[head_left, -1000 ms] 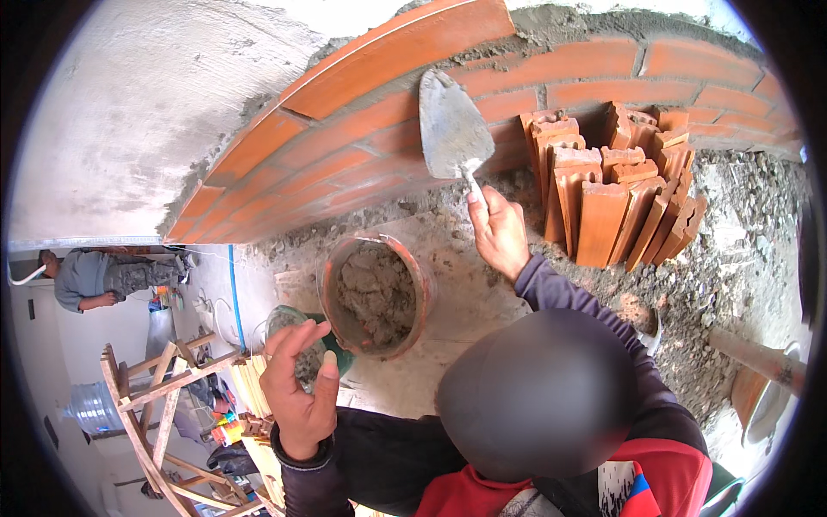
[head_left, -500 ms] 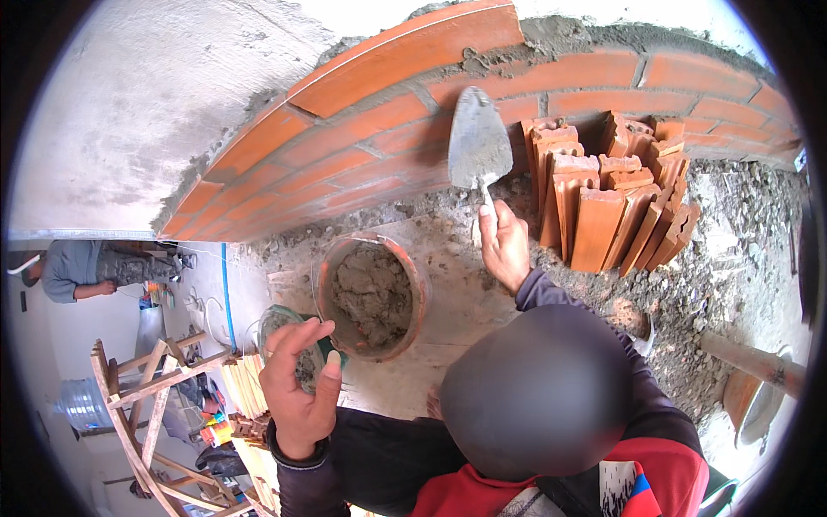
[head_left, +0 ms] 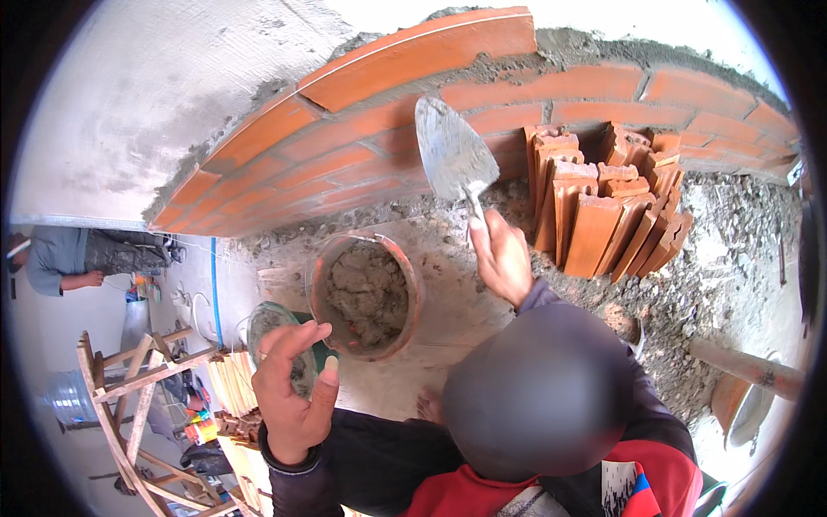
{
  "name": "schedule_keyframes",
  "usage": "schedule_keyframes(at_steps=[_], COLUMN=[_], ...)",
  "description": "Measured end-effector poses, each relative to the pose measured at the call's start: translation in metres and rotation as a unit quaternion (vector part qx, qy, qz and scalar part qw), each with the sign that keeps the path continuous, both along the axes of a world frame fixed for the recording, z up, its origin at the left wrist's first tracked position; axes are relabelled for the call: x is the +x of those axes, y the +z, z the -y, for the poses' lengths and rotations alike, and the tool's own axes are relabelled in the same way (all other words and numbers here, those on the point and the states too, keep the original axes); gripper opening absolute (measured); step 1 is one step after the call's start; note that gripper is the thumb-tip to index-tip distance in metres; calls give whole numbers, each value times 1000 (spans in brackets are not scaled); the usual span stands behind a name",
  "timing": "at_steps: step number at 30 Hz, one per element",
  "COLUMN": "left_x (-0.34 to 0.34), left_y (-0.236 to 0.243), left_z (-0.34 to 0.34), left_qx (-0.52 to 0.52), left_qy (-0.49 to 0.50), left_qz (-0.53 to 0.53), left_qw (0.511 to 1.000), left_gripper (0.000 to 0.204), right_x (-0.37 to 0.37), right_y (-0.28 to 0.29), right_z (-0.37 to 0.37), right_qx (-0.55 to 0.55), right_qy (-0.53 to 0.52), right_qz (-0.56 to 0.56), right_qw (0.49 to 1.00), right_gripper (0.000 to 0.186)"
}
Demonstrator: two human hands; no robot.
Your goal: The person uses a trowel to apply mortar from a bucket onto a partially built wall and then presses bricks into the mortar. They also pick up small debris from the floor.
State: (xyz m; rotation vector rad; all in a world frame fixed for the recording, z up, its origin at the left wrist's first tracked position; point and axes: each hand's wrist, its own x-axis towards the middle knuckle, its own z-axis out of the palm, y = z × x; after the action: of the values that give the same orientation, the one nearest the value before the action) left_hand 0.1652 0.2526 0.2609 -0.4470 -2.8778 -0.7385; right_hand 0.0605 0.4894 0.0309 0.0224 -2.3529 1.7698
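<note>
My right hand [head_left: 504, 258] grips the handle of a steel trowel [head_left: 452, 155]. Its blade points up and lies against the face of a curved red brick wall [head_left: 345, 164] with grey mortar joints. A round orange bucket [head_left: 416, 297] part filled with grey mortar [head_left: 366, 293] stands on the ground just left of that hand. My left hand [head_left: 293, 396] hovers lower left with fingers apart and thumb raised, holding nothing, beside a green-rimmed dish [head_left: 267, 323]. A head and shoulders in a red and black jacket fill the bottom middle.
Hollow red bricks [head_left: 603, 215] stand stacked on end against the wall at right. Gravel and rubble [head_left: 732, 250] cover the ground there, with a rusty pipe [head_left: 749, 366]. Below left are a wooden trestle [head_left: 138, 388] and another person bending [head_left: 77, 254].
My right hand and the trowel have sunk a little along the wall, the blade tilting left. My left hand has opened its fingers slightly.
</note>
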Motion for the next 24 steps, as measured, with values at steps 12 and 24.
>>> schedule_keyframes(at_steps=[12,24], left_x=[-10,-14], left_y=[22,23], left_z=[-10,-13], left_qx=[55,81], left_qy=[-94,-137], left_qz=[-3,8], left_qw=[994,987], left_gripper=[40,43], right_x=[-7,17], right_y=[126,142], right_z=[-155,-224], right_qx=[496,500], right_qy=[-117,-89], right_qz=[-153,-57], right_qw=[847,860], right_gripper=[22,20])
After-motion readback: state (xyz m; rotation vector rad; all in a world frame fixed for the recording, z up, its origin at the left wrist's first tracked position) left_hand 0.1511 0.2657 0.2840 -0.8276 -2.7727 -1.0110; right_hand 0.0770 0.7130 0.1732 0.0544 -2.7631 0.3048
